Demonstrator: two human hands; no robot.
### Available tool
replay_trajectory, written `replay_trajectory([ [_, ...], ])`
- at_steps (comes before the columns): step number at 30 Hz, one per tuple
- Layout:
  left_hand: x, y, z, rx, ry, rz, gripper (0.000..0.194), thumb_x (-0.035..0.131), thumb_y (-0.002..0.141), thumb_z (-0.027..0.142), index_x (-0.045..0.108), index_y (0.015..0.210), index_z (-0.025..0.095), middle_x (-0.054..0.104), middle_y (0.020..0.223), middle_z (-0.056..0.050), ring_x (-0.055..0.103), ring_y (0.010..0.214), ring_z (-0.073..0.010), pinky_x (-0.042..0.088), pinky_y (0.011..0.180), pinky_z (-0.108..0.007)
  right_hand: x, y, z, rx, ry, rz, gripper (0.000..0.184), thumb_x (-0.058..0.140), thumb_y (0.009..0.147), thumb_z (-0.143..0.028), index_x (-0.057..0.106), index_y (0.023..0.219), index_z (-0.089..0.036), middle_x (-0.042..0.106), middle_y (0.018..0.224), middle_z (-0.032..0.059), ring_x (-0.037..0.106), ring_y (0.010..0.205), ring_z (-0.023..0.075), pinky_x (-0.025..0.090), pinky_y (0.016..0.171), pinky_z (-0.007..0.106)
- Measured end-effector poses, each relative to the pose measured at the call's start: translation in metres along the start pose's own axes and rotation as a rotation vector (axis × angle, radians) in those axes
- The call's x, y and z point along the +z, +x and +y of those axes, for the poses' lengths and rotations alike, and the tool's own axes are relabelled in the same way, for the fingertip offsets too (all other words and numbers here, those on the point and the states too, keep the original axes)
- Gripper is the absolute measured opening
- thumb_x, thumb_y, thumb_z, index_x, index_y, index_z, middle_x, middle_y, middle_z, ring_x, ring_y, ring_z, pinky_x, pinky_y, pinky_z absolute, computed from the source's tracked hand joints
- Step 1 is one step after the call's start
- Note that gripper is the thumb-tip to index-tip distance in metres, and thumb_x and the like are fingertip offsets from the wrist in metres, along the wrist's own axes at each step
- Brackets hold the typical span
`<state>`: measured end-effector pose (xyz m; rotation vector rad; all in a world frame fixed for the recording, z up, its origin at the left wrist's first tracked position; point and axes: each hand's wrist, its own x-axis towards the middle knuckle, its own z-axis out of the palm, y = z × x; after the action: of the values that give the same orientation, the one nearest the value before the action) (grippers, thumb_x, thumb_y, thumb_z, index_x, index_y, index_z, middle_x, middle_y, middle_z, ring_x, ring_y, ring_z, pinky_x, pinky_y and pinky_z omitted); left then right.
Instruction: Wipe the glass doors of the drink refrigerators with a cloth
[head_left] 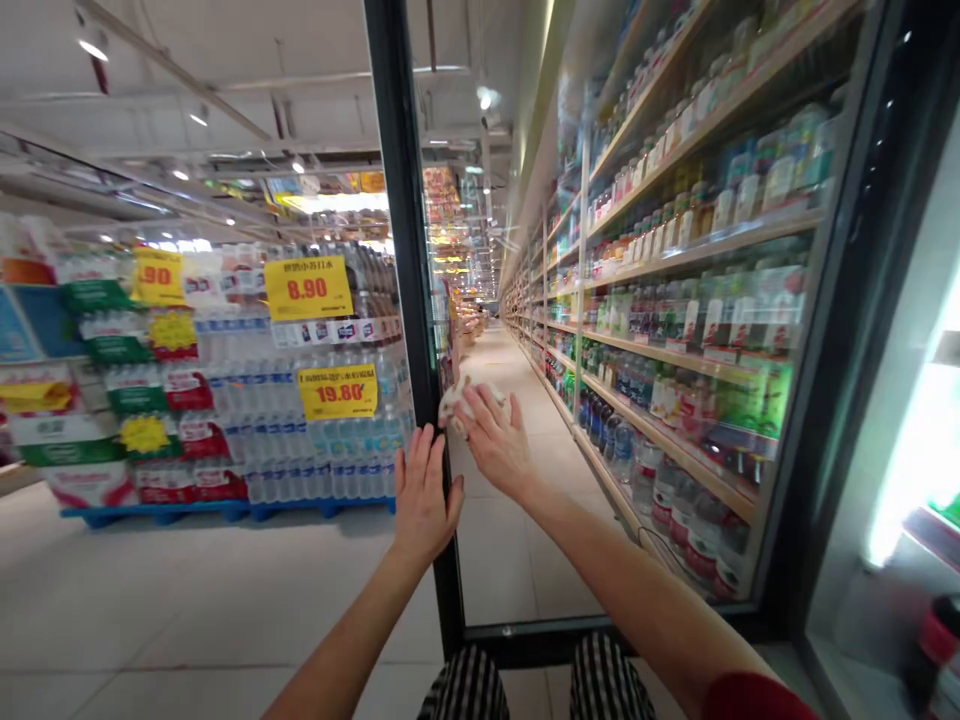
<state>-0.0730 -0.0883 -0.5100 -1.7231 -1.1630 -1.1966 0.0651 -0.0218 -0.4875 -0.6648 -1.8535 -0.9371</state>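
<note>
A black-framed glass door (525,570) stands in front of me. Flat against the inner side of the glass, near the frame's upright, my right hand (495,440) presses a crumpled white cloth (454,398); part of the cloth is hidden under the fingers. My left hand (426,495) rests on the black door frame (401,200), its fingers stretched out and the thumb at the frame's inner edge. Nothing is held in the left hand.
Shelves of bottled drinks (675,250) show in or through the glass. Packs of bottled water (300,430) are stacked on a blue pallet (262,510) at the left, with yellow price signs (309,288). A lit cooler interior (900,440) borders the right side. Pale tiles (225,600) cover the floor.
</note>
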Motion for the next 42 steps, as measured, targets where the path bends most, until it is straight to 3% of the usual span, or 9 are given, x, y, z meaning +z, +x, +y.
replay_trajectory([
  [6, -0.006, 0.022, -0.005, 0.004, 0.021, 0.026, 0.065, 0.047, 0.081, 0.021, 0.017, 0.139, 0.016, 0.028, 0.143, -0.016, 0.019, 0.135, -0.0241, 0.018, 0.108, -0.048, -0.005, 0.027, 0.010, -0.164, -0.002, -0.019, 0.039, 0.039, 0.087, -0.021, 0.045, 0.126, -0.020, 0.039, 0.140, 0.0052, 0.019, 0.136, 0.0187, 0.003, 0.111, 0.049],
  [12, -0.013, 0.048, -0.003, 0.022, 0.035, 0.058, 0.064, 0.046, 0.082, 0.022, 0.017, 0.139, 0.014, 0.027, 0.143, -0.018, 0.019, 0.135, -0.0245, 0.019, 0.107, -0.048, -0.013, 0.076, 0.022, 0.056, -0.052, 0.077, 0.040, 0.035, 0.089, -0.024, 0.043, 0.128, -0.021, 0.033, 0.143, 0.0058, 0.018, 0.136, 0.0200, 0.000, 0.111, 0.049],
  [18, -0.014, 0.067, -0.003, 0.050, 0.032, 0.075, 0.064, 0.045, 0.082, 0.024, 0.017, 0.139, 0.015, 0.025, 0.144, -0.016, 0.016, 0.136, -0.0232, 0.016, 0.109, -0.047, -0.014, 0.063, 0.030, -0.198, -0.063, 0.036, 0.039, 0.036, 0.089, -0.022, 0.044, 0.126, -0.020, 0.040, 0.140, 0.0032, 0.022, 0.134, 0.0191, -0.002, 0.111, 0.048],
  [24, -0.006, 0.105, 0.004, 0.099, 0.019, 0.141, 0.063, 0.045, 0.082, 0.025, 0.019, 0.138, 0.014, 0.024, 0.145, -0.016, 0.014, 0.136, -0.0228, 0.015, 0.109, -0.045, -0.030, 0.122, 0.064, 0.139, -0.127, 0.151, 0.040, 0.033, 0.089, -0.023, 0.042, 0.128, -0.021, 0.031, 0.144, 0.0073, 0.021, 0.135, 0.0220, 0.004, 0.109, 0.052],
  [29, 0.001, 0.141, 0.023, 0.188, -0.002, 0.189, 0.063, 0.044, 0.082, 0.026, 0.018, 0.138, 0.012, 0.027, 0.143, -0.017, 0.015, 0.136, -0.0227, 0.015, 0.109, -0.045, -0.046, 0.091, 0.101, 0.027, -0.171, 0.130, 0.038, 0.037, 0.088, -0.022, 0.046, 0.125, -0.024, 0.039, 0.140, 0.0057, 0.024, 0.134, 0.0182, 0.005, 0.110, 0.048],
  [34, 0.022, 0.162, 0.039, 0.208, -0.010, 0.136, 0.061, 0.043, 0.083, 0.029, 0.020, 0.138, 0.013, 0.024, 0.145, -0.014, 0.012, 0.136, -0.0223, 0.012, 0.110, -0.044, -0.064, 0.063, 0.145, 0.419, -0.281, 0.294, 0.041, 0.035, 0.088, -0.023, 0.044, 0.128, -0.021, 0.031, 0.143, 0.0114, 0.022, 0.134, 0.0234, 0.012, 0.107, 0.050],
  [36, 0.034, 0.165, 0.042, 0.186, -0.003, 0.103, 0.061, 0.043, 0.083, 0.030, 0.021, 0.138, 0.014, 0.023, 0.145, -0.013, 0.011, 0.137, -0.0221, 0.011, 0.110, -0.044, -0.066, 0.057, 0.149, 0.398, -0.296, 0.280, 0.042, 0.036, 0.087, -0.024, 0.043, 0.128, -0.021, 0.032, 0.143, 0.0113, 0.021, 0.135, 0.0235, 0.014, 0.107, 0.049],
  [39, 0.050, 0.165, 0.045, 0.171, 0.021, 0.097, 0.061, 0.043, 0.083, 0.032, 0.022, 0.138, 0.015, 0.024, 0.145, -0.013, 0.013, 0.136, -0.0223, 0.009, 0.110, -0.046, -0.066, 0.043, 0.155, 0.212, -0.285, 0.174, 0.041, 0.039, 0.086, -0.024, 0.045, 0.127, -0.025, 0.036, 0.141, 0.0073, 0.021, 0.135, 0.0209, 0.013, 0.109, 0.047],
  [42, 0.060, 0.163, 0.044, 0.186, 0.036, 0.118, 0.062, 0.043, 0.084, 0.033, 0.019, 0.139, 0.017, 0.027, 0.144, -0.012, 0.014, 0.136, -0.0226, 0.007, 0.110, -0.047, -0.072, 0.026, 0.175, 0.382, -0.310, 0.259, 0.043, 0.036, 0.087, -0.024, 0.041, 0.130, -0.025, 0.031, 0.143, 0.0093, 0.023, 0.134, 0.0224, 0.013, 0.108, 0.049],
])
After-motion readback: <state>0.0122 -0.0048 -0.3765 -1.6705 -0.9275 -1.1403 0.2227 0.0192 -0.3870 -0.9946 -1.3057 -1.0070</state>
